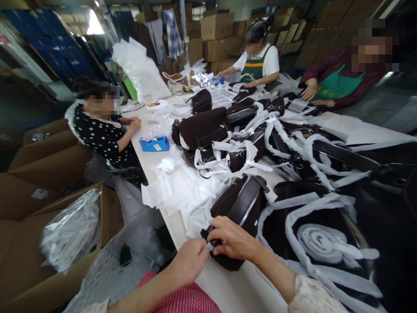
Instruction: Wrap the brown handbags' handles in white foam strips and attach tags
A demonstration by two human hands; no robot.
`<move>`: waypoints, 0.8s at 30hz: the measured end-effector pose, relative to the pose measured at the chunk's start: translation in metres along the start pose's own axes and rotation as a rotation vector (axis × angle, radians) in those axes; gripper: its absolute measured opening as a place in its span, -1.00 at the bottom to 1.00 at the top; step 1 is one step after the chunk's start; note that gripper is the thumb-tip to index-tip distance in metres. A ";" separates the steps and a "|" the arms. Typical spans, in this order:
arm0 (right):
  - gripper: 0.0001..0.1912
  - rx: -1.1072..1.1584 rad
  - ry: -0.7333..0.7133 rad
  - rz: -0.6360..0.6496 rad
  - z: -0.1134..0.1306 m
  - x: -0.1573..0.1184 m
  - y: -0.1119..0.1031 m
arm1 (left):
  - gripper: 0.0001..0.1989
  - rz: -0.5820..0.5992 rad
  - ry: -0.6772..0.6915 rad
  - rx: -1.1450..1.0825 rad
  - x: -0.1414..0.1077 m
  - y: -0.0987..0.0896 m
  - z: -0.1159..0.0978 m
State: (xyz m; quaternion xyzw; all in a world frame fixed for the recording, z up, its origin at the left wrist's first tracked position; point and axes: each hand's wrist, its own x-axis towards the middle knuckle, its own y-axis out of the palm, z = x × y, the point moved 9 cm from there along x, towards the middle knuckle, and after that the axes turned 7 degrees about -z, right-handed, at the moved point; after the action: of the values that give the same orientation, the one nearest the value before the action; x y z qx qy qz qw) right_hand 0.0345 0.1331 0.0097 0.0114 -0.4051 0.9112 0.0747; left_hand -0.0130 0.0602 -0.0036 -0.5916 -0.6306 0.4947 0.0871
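Observation:
A dark brown bag (pixel 241 204) with a zipper lies on the near part of the white table. My right hand (pixel 233 238) is closed around a dark strap or tab at the bag's near end. Pressed up beside it, my left hand (pixel 192 261) pinches at a small white piece (pixel 210 246), either thin paper or tape; its exact kind is too small to tell. The fingertips of both hands almost meet there. White tissue paper (pixel 176 187) is spread in loose sheets to the left of the bag.
More brown bags (pixel 208 126) with white-wrapped straps pile up across the table (pixel 172 224). A blue tape dispenser (pixel 154 144) stands near the left edge. Open cardboard boxes (pixel 110 213) sit beside the table. Three co-workers, one in polka dots (pixel 100 134), work around it.

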 end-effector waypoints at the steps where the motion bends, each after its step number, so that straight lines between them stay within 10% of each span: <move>1: -0.62 0.026 0.004 0.000 0.001 -0.002 -0.002 | -0.65 -0.020 0.007 0.018 -0.002 0.002 -0.001; 5: -0.45 0.083 0.000 0.013 0.009 -0.007 -0.007 | -0.65 -0.058 0.043 0.101 -0.007 0.009 -0.004; 13: -0.83 -0.061 0.001 -0.078 0.007 -0.008 -0.002 | -0.75 -0.058 0.076 -0.141 -0.004 0.008 -0.008; 20: -0.91 0.005 -0.009 -0.041 0.002 -0.012 0.000 | -0.68 0.392 -0.656 -1.001 -0.011 0.062 0.017; 24: -0.89 0.030 0.017 -0.030 -0.001 -0.012 -0.003 | -0.79 0.478 -0.609 -1.091 -0.009 0.064 0.009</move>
State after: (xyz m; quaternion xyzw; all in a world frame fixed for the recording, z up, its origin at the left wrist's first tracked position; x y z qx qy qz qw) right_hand 0.0471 0.1339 0.0105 0.0109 -0.3907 0.9159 0.0918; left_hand 0.0257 0.0357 -0.0500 -0.5082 -0.6385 0.2556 -0.5184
